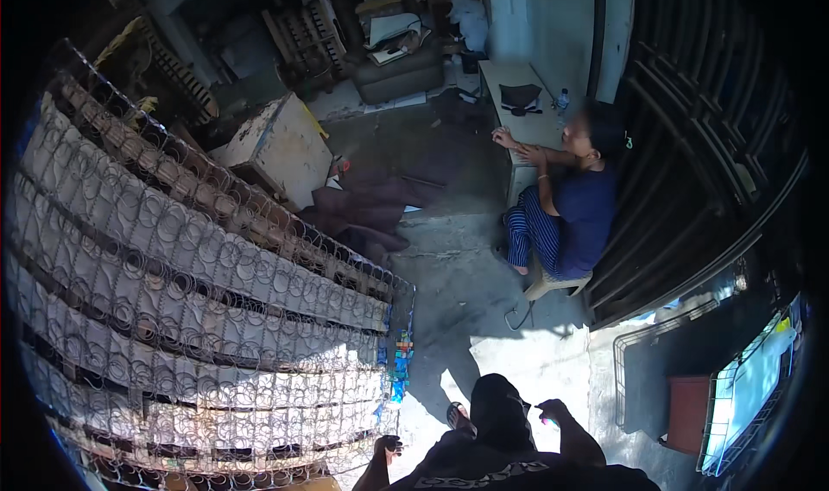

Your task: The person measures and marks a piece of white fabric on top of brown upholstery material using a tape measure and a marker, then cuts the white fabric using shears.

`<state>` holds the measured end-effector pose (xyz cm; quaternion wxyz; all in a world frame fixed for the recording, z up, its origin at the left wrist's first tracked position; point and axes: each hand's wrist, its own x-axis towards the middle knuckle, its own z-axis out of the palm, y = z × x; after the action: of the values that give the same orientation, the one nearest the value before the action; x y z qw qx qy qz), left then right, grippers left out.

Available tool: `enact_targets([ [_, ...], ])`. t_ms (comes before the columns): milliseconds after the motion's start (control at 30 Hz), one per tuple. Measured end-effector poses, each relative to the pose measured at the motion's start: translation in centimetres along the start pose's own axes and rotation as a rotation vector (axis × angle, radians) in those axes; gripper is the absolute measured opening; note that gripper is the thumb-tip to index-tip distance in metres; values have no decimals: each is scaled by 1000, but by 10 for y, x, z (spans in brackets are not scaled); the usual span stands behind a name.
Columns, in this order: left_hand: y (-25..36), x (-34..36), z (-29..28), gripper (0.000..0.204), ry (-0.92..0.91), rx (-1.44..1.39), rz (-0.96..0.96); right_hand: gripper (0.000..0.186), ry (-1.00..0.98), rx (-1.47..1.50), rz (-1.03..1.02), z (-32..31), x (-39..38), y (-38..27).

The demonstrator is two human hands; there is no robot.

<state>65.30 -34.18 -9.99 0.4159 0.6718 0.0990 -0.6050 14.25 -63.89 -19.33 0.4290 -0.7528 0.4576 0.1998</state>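
My left hand [389, 446] hangs low beside the mattress spring unit [224, 318]. Its fingers look loosely curled and a little apart, and I see nothing in them. The spring unit is a wide sheet of wire coils standing at my left, with pale quilted padding and wooden slats behind it. On my other side, my right hand [553, 411] is raised by my body with its fingers curled in. A small pinkish and green spot shows at its fingertips, too small to name.
A person [583, 197] sits on a stool [557, 285] by a white table [518, 102] at the right. Dark metal bars [708, 145] line that side. A wire rack [734, 396] stands lower right. Ahead are a worn cabinet [276, 150], brown cloth [363, 210] and a step [449, 236].
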Motion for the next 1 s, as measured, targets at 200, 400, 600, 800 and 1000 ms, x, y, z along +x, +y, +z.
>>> enact_targets([
  [200, 307, 135, 160, 33, 82, 283, 272, 38, -165, 264, 218, -142, 118, -31],
  [400, 458, 191, 233, 32, 38, 443, 206, 36, -40, -22, 293, -317, 260, -135],
  [600, 545, 219, 367, 27, 380, 1055, 569, 45, -34, -362, -427, -540, 400, -196],
  [800, 692, 281, 424, 25, 348, 948, 580, 40, -46, -321, -267, -609, 540, -190],
  [1000, 873, 342, 375, 28, -128, 798, 230, 41, -331, -100, 64, -695, 623, -274],
])
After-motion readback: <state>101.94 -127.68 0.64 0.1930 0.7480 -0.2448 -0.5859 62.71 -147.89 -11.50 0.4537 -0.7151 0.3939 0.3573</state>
